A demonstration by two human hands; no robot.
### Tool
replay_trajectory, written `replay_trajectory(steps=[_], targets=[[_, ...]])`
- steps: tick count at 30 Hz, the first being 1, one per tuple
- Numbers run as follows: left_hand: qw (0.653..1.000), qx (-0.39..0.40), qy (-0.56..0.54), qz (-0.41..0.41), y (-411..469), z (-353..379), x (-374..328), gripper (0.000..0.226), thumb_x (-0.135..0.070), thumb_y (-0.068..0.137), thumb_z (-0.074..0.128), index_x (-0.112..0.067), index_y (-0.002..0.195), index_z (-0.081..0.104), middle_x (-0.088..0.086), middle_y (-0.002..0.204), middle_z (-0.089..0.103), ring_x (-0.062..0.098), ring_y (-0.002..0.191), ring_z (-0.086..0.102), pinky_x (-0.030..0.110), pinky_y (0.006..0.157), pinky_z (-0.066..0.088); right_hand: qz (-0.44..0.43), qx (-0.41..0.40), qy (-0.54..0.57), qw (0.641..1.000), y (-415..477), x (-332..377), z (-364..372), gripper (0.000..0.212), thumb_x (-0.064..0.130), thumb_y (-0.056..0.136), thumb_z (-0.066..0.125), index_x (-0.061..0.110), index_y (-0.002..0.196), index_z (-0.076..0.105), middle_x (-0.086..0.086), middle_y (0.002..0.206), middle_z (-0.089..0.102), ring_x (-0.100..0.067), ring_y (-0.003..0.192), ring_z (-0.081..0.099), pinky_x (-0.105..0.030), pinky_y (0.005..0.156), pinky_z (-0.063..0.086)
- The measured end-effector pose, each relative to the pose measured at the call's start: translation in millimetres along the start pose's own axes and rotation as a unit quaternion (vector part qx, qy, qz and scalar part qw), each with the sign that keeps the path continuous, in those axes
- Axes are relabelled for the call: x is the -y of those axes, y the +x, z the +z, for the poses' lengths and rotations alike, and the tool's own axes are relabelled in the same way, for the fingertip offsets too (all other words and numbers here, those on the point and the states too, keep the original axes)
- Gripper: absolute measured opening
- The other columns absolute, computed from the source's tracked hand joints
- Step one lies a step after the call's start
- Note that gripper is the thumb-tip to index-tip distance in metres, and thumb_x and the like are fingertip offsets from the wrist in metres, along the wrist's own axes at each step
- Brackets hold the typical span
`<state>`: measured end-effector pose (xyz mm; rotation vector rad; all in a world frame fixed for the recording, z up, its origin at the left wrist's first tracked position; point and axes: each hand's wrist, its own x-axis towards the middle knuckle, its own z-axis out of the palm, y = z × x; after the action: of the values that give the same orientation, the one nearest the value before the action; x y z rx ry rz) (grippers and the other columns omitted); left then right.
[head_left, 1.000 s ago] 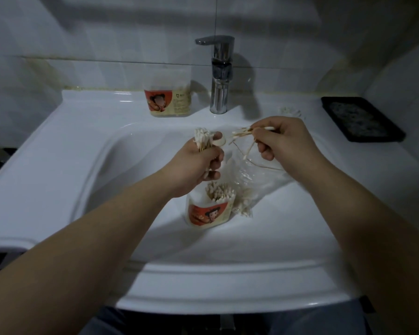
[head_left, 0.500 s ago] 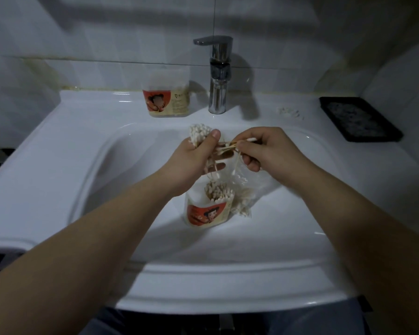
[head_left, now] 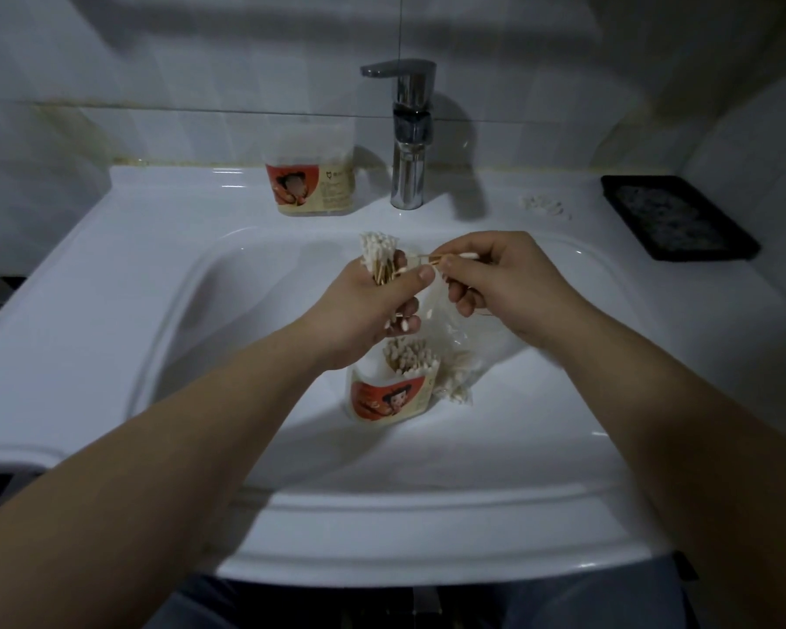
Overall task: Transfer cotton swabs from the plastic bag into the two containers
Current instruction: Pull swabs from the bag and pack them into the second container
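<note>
While a bundle of cotton swabs [head_left: 377, 254] is gripped upright in the curled fingers of the left hand [head_left: 368, 311], a few swabs [head_left: 452, 257] are pinched between the thumb and forefinger of the right hand [head_left: 500, 283], held just beside it over the sink [head_left: 155, 320]. A clear plastic bag [head_left: 454, 342] with swabs inside is seen below the hands, touching an open container [head_left: 389, 397] that is partly filled with swabs and stood in the basin. A second container [head_left: 312, 186] is set on the ledge left of the tap [head_left: 407, 143], and a black tray [head_left: 677, 217] is placed at far right.
</note>
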<state>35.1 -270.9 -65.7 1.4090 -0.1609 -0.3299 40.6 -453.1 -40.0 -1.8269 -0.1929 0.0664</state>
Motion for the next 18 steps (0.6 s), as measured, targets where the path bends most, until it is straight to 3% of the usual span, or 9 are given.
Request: replay_trajectory(steps=[1,4,6,8,10,13,18], targets=[[1.0,-0.007,-0.007,-0.005,0,0,-1,0.031,-0.013,0.1,0.064,-0.028,0.073,0.073,-0.004,0.066,0.051,0.012,0.061,0.048,0.029,0.062,0.049,-0.002,-0.018,0.001,1.0,2,-1,-2,0.012,0.007,0.096,0.066,0.013,0.095,0.077,-0.01,0.062,0.063,-0.02,0.05,0.055,-0.03,0.055,0.049],[0.999,-0.033,-0.01,-0.009,2,-4,-2,0.006,-0.013,0.098,0.066,-0.018,0.1,0.063,-0.004,0.065,0.047,0.012,0.057,0.043,0.027,0.06,0.048,-0.016,-0.054,-0.008,0.998,4,-2,-9,0.012,0.005,0.096,0.065,0.009,0.098,0.076,-0.013,0.065,0.062,-0.023,0.051,0.054,-0.029,0.054,0.049],[0.999,-0.048,0.009,-0.015,5,-8,0,0.011,-0.018,0.098,0.067,-0.01,0.097,0.06,-0.001,0.065,0.045,0.014,0.058,0.046,0.029,0.063,0.051,-0.031,-0.068,-0.021,0.997,4,-2,-9,0.012,0.007,0.096,0.066,0.01,0.1,0.077,-0.013,0.066,0.063,-0.022,0.052,0.055,-0.028,0.055,0.05],[0.998,-0.054,0.008,-0.023,5,-8,0,0.019,-0.023,0.101,0.063,-0.008,0.09,0.057,0.001,0.066,0.055,0.018,0.064,0.056,0.033,0.067,0.053,-0.044,-0.069,-0.035,0.996,4,-3,-7,0.012,0.01,0.096,0.068,0.015,0.099,0.078,-0.009,0.064,0.065,-0.02,0.051,0.056,-0.032,0.057,0.05],[0.999,-0.044,-0.015,-0.024,3,-6,0,0.02,-0.025,0.104,0.057,-0.006,0.102,0.065,0.006,0.081,0.071,0.022,0.078,0.068,0.033,0.071,0.057,-0.046,-0.069,-0.044,0.996,4,-5,-3,0.012,0.012,0.095,0.069,0.02,0.099,0.078,-0.003,0.06,0.065,-0.016,0.05,0.055,-0.033,0.057,0.05],[0.998,0.0,-0.062,-0.021,1,-3,1,0.028,-0.021,0.106,0.052,-0.003,0.124,0.065,0.017,0.105,0.074,0.026,0.094,0.073,0.032,0.076,0.06,-0.05,-0.072,-0.065,0.994,6,-9,2,0.012,0.015,0.095,0.071,0.024,0.1,0.077,0.005,0.055,0.065,-0.009,0.049,0.056,-0.025,0.055,0.049],[0.997,-0.016,-0.043,-0.054,3,-5,0,0.012,-0.008,0.103,0.058,-0.007,0.106,0.07,0.009,0.091,0.073,0.011,0.065,0.063,0.023,0.063,0.055,-0.044,-0.049,-0.108,0.992,7,-17,4,0.018,0.022,0.094,0.072,0.019,0.111,0.078,0.008,0.06,0.069,-0.006,0.055,0.061,-0.026,0.057,0.05]])
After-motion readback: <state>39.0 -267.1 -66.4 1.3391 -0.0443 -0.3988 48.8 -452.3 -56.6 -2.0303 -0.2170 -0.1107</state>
